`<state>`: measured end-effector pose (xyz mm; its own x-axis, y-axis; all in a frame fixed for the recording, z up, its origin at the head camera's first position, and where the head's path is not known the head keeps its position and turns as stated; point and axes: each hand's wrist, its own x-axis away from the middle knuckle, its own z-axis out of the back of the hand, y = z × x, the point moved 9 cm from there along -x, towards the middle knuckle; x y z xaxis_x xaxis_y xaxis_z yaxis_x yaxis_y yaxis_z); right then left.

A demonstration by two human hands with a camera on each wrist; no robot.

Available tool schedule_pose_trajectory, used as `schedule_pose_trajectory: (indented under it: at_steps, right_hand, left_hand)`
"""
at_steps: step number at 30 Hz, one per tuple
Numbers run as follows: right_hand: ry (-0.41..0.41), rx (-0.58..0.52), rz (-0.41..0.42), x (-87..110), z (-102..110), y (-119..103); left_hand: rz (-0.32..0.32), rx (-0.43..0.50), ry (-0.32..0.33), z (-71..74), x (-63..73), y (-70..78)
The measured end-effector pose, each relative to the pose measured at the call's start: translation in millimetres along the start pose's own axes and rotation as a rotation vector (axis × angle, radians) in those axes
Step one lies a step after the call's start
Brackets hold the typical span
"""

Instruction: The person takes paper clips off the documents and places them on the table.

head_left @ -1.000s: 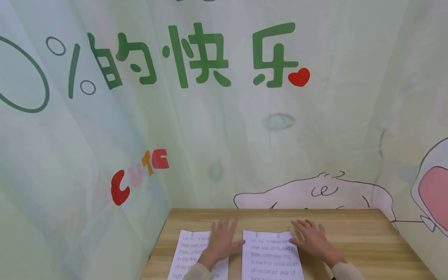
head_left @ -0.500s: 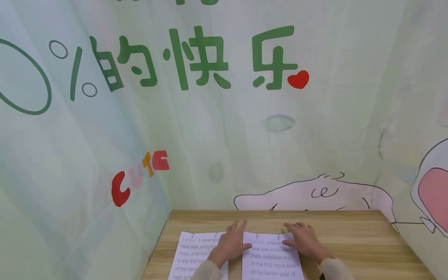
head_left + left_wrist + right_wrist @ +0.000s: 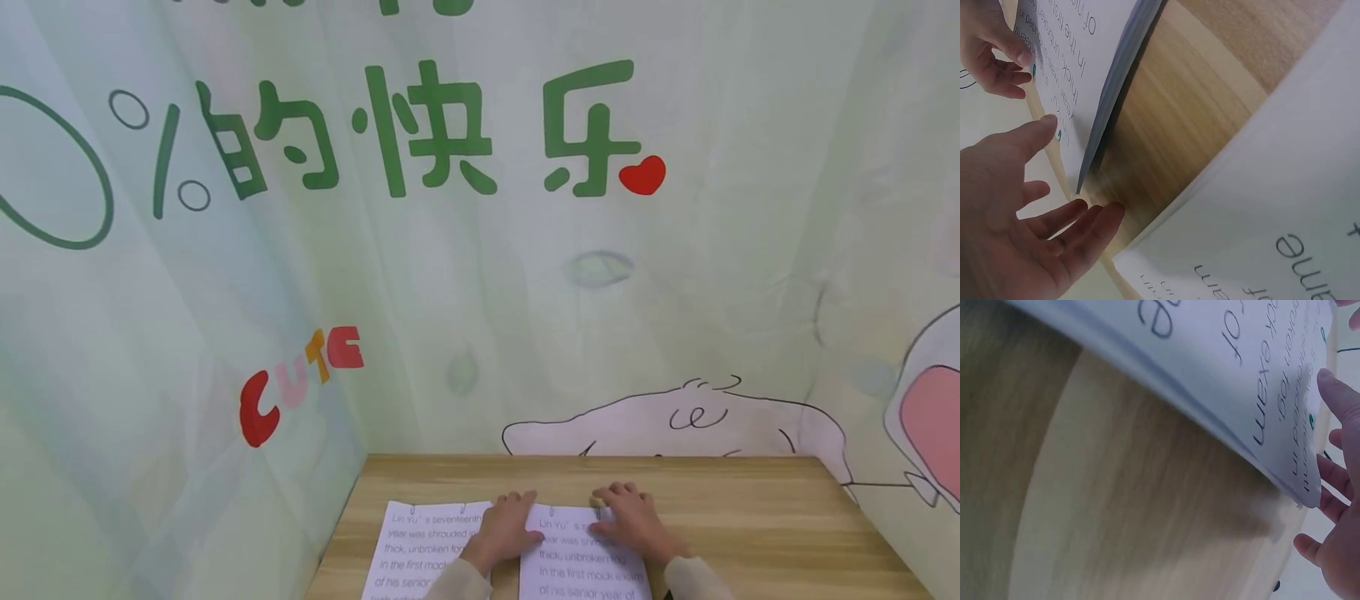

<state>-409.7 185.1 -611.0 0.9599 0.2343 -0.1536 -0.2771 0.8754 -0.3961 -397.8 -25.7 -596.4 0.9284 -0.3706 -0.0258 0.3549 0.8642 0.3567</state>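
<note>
Two stacks of white printed paper lie side by side, each with clips along its top edge. My left hand [image 3: 504, 530] is at the top left corner of the right paper stack [image 3: 577, 571], its thumb reaching over the page edge. Around the top right corner is my right hand [image 3: 636, 523], thumb over the sheet and other fingers beyond the top edge. In the left wrist view, green paper clips [image 3: 1059, 135] show on that stack, and the left hand's fingers are loosely bent with nothing between them. The right wrist view has the right hand's fingers [image 3: 1335, 475] spread beside the corner.
The left paper stack [image 3: 420, 554] lies on the wooden table [image 3: 757, 525], partly covered by the left forearm. A strip of wood separates the stacks. Behind the table hangs a pale green printed curtain [image 3: 480, 317], which also closes off both sides.
Both hands have moved toward the right paper stack: the left hand rightward off the left stack, the right hand leftward over the top right corner. The stacks stay in place.
</note>
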Motion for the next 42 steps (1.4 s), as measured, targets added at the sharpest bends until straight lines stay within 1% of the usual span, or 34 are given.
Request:
schedule_pose_trajectory:
  at_steps: [6, 9, 11, 14, 19, 22, 26, 28, 30, 32, 34, 37, 42]
  right_hand:
    - [-0.037, -0.021, -0.046, 0.8, -10, -1]
    - [-0.063, -0.024, -0.082, -0.7, -15, 0]
    - [-0.078, -0.020, -0.104, -1.8, -19, 1]
    - [-0.081, -0.011, -0.117, -3.5, -22, 1]
    - [-0.066, -0.011, -0.113, -3.9, -24, -1]
    - [-0.069, -0.026, -0.116, -3.0, -27, -3]
    - [-0.079, -0.043, -0.130, -3.0, -30, -3]
    - [-0.079, -0.042, -0.137, -3.9, -31, -3]
    - [-0.073, -0.042, -0.140, -5.1, -30, -2]
    - [-0.065, -0.046, -0.142, -6.3, -28, -1]
    - [-0.052, -0.054, -0.138, -7.8, -25, 0]
    - [-0.029, -0.090, -0.130, -9.2, -20, 3]
    - [-0.018, -0.174, -0.135, -9.4, -15, 7]
  left_hand:
    - [0.074, 0.012, 0.010, -5.8, 1.7, -4.6]
    - [0.095, 0.024, 0.021, -7.2, 3.4, -6.3]
    - [0.106, 0.047, 0.039, -7.0, 4.1, -7.7]
    - [0.123, 0.118, 0.079, -5.9, 4.6, -10.1]
    - [0.181, 0.312, 0.120, -9.7, 3.7, -17.6]
    - [0.212, 0.385, 0.121, -15.1, 5.2, -21.1]
    - [0.236, 0.463, 0.106, -22.8, 11.6, -23.0]
    - [0.245, 0.505, 0.109, -25.7, 15.4, -23.9]
    - [0.245, 0.541, 0.124, -26.4, 18.9, -24.0]
    - [0.234, 0.569, 0.138, -25.8, 20.3, -23.0]
    - [0.214, 0.577, 0.148, -24.2, 19.5, -20.8]
    - [0.203, 0.600, 0.143, -22.8, 15.8, -18.0]
    - [0.235, 0.666, 0.130, -22.9, 12.7, -17.0]
